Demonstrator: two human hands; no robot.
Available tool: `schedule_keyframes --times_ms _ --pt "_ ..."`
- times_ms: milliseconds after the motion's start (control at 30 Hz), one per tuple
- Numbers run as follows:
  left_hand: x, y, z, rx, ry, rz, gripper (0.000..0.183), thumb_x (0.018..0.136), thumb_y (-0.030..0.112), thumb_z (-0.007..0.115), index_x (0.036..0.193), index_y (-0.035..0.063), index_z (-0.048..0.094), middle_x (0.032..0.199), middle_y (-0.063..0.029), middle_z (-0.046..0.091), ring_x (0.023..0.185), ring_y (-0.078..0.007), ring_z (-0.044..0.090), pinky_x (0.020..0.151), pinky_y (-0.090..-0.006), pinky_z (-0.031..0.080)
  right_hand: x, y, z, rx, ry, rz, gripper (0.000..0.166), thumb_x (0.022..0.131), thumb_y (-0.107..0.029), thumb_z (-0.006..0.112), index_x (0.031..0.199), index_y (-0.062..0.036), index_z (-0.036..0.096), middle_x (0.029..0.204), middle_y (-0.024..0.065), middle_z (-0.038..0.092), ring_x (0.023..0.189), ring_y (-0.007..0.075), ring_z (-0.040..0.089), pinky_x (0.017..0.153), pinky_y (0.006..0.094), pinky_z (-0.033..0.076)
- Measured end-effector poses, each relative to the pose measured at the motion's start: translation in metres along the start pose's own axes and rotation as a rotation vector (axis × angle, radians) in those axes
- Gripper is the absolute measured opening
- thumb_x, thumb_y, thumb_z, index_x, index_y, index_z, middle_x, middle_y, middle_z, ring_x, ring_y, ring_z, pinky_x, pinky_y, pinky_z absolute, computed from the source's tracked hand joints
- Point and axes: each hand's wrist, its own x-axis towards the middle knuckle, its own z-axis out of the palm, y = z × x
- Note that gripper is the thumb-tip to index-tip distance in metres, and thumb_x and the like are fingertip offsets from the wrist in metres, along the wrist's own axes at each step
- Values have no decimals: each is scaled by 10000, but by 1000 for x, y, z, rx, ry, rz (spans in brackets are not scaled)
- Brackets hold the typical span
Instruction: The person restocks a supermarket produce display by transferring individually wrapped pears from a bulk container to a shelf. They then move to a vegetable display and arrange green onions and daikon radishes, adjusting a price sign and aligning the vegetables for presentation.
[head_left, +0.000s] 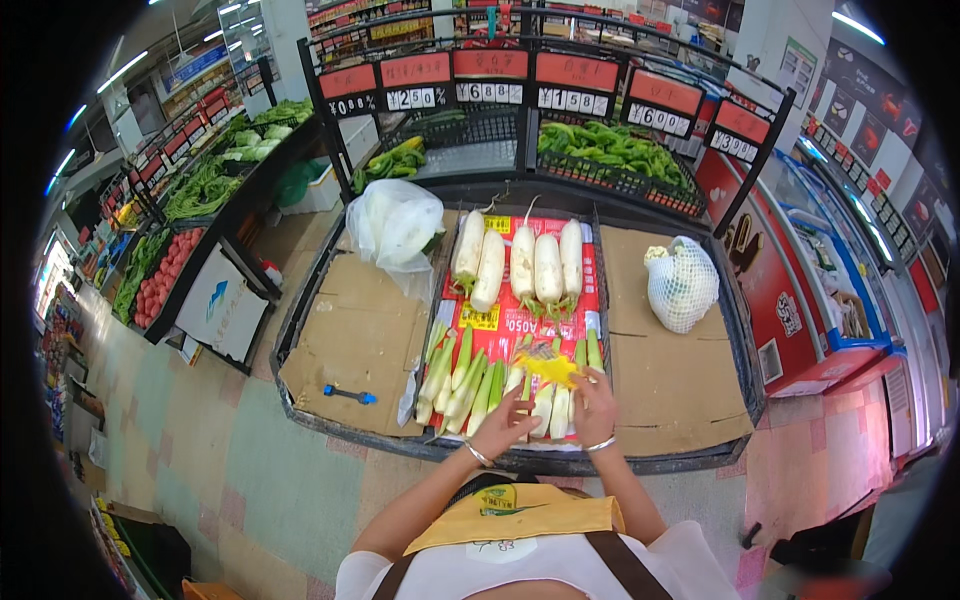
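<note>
A yellow card-like piece with a jagged outline (551, 367), blurred, is pinched at its right edge by my right hand (596, 409). My left hand (510, 427) hovers just left of it, thumb and fingers apart, with nothing seen in the grasp. Beneath both hands lie pale water bamboo shoots with green tops (466, 382), in a row on a red printed sheet (499, 334). Behind them, several white radishes (523, 262) rest on the same sheet. My hands cover part of the shoots on the right.
Left, the cardboard-lined section (337, 300) bears a bagged vegetable (397, 225) and a small black-and-blue tool (350, 394). Right, another cardboard-lined section (667, 382) holds a cauliflower in foam netting (681, 285). A black rim (517, 461) edges the stand; green peppers (611, 150) fill a crate behind.
</note>
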Motion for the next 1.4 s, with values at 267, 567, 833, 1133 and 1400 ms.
schedule_keyframes --times_ms 267,567,833,1133,1400 --pt "-5 28 10 -549 145 -154 280 830 111 526 1072 -20 477 988 -119 582 870 -225 603 732 -294 497 -14 -25 17 94 -73 -85 400 650 82 530 1035 -20 555 1195 224 416 1090 360 438 877 365 395" --pt "-18 -6 1 -515 281 -311 212 816 62 527 992 -53 500 840 -126 609 684 -211 632 543 -258 505 -27 -2 23 350 -38 259 294 841 -97 465 1109 22 472 1072 163 486 919 222 516 792 297 423" --pt "-23 -25 -1 -387 182 -398 190 797 84 571 936 -33 516 790 -113 609 649 -191 626 513 -246 493 -39 34 43 871 -117 858 174 830 -141 551 895 21 550 783 29 574 702 77 522 658 201 418" --pt "-26 -24 -11 -612 251 -479 250 783 106 608 979 9 486 795 -77 593 678 -153 599 545 -235 479 -44 31 47 1138 -75 1077 62 803 -83 562 800 -23 548 758 31 590 647 107 568 577 208 455" --pt "-26 -34 -17 -790 296 -467 140 812 144 577 896 45 525 734 -52 598 654 -136 596 546 -235 474 -49 42 54 1302 -109 1290 168 807 -120 547 936 -12 542 911 74 592 833 190 573 708 339 471"
